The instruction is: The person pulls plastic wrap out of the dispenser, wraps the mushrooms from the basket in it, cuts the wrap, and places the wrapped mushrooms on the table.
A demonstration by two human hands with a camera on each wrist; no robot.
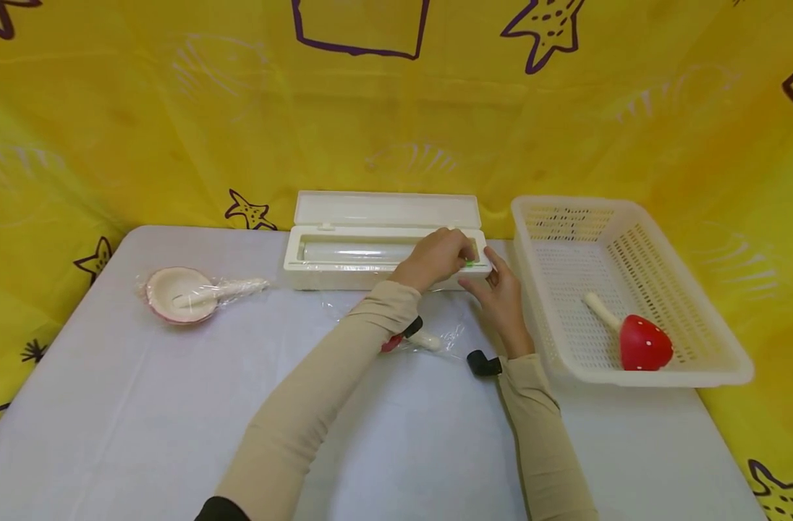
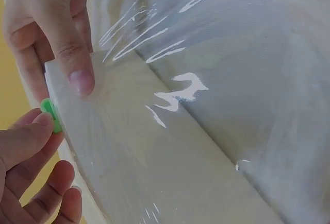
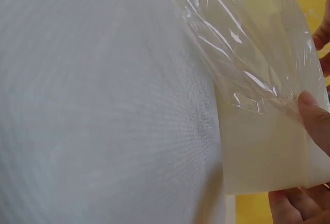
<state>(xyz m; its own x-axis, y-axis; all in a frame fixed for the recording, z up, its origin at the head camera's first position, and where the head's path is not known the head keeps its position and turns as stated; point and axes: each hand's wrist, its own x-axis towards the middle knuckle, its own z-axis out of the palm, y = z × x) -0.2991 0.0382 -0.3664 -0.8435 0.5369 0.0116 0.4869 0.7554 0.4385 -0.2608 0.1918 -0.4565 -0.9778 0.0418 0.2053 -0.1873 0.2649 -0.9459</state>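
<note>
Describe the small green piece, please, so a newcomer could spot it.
On the table stands a long white box, lid raised. Near its right end, the left hand pinches the small green piece, bright against the pale box and clear film.

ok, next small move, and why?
Probably slide the green tab left along the white box: the left grip pinches it at the right end, the right grip holds that end, and clear film drapes over the front.
</note>
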